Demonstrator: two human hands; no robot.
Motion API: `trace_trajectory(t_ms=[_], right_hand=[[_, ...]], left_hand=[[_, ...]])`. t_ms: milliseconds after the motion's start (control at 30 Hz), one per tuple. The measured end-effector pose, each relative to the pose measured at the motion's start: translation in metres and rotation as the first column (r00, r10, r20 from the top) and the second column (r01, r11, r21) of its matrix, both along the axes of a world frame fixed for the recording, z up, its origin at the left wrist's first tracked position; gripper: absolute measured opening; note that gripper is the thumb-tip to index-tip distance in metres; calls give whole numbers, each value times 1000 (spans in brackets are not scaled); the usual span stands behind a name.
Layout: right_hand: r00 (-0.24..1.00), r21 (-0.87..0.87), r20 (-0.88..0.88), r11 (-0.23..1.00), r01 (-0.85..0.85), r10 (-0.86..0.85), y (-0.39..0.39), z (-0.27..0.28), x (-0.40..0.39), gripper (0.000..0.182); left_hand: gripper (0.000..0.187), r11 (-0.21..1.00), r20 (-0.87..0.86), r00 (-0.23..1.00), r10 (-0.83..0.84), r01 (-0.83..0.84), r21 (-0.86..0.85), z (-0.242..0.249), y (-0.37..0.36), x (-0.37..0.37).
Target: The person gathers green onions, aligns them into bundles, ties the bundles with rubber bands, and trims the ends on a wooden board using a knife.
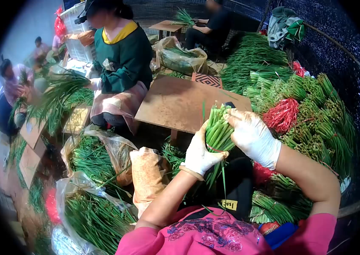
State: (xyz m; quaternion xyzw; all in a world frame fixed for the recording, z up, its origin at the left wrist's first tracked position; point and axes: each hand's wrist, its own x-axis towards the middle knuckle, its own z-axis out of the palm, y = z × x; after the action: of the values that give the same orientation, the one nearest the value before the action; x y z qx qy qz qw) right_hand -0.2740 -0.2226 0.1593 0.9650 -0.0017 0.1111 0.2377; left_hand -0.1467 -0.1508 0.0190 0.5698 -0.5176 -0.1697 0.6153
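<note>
A bunch of green chive stalks [219, 131] stands nearly upright in front of my chest, its pale ends up and a red band round its middle. My left hand [201, 155], in a white glove, is wrapped round the bunch from the left, with the thumb across its lower part. From the right, my gloved right hand [254, 136] has its fingers curled against the top of the stalks; its fingertips are partly hidden. Long green leaves hang below the left hand. Just beyond both hands is a low wooden table [180, 102].
Tied bunches [316, 110] are heaped at my right with red plastic ties [281, 115]. Loose chives fill plastic bags [97, 212] at my left, near a stained orange-white sack [148, 174]. A co-worker in a green top [122, 55] holds chives [61, 91]; other people sit farther back.
</note>
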Motion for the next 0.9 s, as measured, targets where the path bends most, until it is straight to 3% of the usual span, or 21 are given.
trace_trajectory(t_ms=[133, 200, 233, 300, 333, 367, 433, 467, 500, 533, 567, 600, 633, 667, 700, 733, 767, 800, 833, 867, 900], right_hand=[[997, 64, 49, 996, -70, 66, -7, -2, 2, 40], [988, -51, 99, 992, -115, 120, -11, 17, 3, 30], [993, -64, 60, 994, -94, 98, -9, 40, 5, 28], [967, -295, 218, 954, -61, 129, -47, 73, -10, 23], [953, -264, 303, 958, 116, -32, -57, 99, -18, 21], [953, -500, 304, 850, 167, -9, -72, 124, -36, 15], [865, -548, 392, 676, 492, -312, -102, 146, -83, 7], [607, -532, 289, 402, 745, -740, -85, 139, -87, 11], [305, -586, -110, 310, 749, -946, -93, 115, -98, 18], [151, -598, -417, 396, 697, -896, -67, 90, -89, 31], [146, -373, -581, 422, 826, -801, -43, 71, -80, 40], [425, -64, -646, 600, 798, -634, -31, 54, -84, 51], [603, 226, -541, 589, 776, -586, -20, 35, -76, 54], [891, 583, -126, 694, 423, -437, -25, -7, -77, 58], [865, 824, -109, 442, 354, -489, -4, -8, -48, 71], [882, 823, 145, 549, 143, -448, 3, -35, -31, 78], [868, 920, 325, 339, -198, -376, 5, -71, -8, 82], [823, 853, 415, -148, -500, -388, 16, -92, 21, 80], [696, 569, 403, -433, -699, -594, 28, -97, 34, 74], [657, 563, 412, -390, -729, -632, 29, -94, 40, 72], [617, 558, 418, -348, -753, -667, 27, -89, 40, 70]], left_hand=[[101, 998, 30, 999, 36, -35, -43, 1, -3, 2], [99, 999, 7, 1000, 17, -17, -46, 6, -3, 6], [99, 996, -112, 992, -59, 51, -70, 10, -1, 7], [99, 974, -333, 918, -214, 176, -140, 18, 3, 10], [97, 967, -374, 900, -224, 158, -198, 13, 3, 12], [97, 999, -130, 991, -2, -5, -53, -7, 3, 22], [92, 982, -403, 910, -99, 24, -187, -17, 5, 30], [94, 991, -320, 947, -38, -6, -135, -21, 9, 41], [95, 988, -418, 907, -59, -6, -151, -10, 16, 42], [94, 985, -384, 922, -51, -17, -172, -22, 15, 51], [94, 980, -341, 937, -72, 3, -200, -34, 8, 57], [92, 967, -447, 879, -167, 57, -249, -16, 9, 52], [90, 952, -546, 798, -253, 106, -286, 0, 13, 46], [89, 956, -503, 828, -247, 122, -268, -4, 11, 45], [87, 960, -460, 859, -224, 114, -254, -6, 7, 43], [88, 948, -497, 833, -243, 96, -303, 11, 7, 30], [90, 984, -164, 986, 0, -29, -177, 6, 6, 38], [93, 968, -309, 944, -116, 38, -249, 22, 3, 22], [96, 943, -433, 869, -237, 99, -318, 37, 2, 3], [102, 970, -193, 977, -92, 45, -239, 30, -1, 7], [110, 955, -227, 953, -200, 138, -261, 30, -7, 9]])
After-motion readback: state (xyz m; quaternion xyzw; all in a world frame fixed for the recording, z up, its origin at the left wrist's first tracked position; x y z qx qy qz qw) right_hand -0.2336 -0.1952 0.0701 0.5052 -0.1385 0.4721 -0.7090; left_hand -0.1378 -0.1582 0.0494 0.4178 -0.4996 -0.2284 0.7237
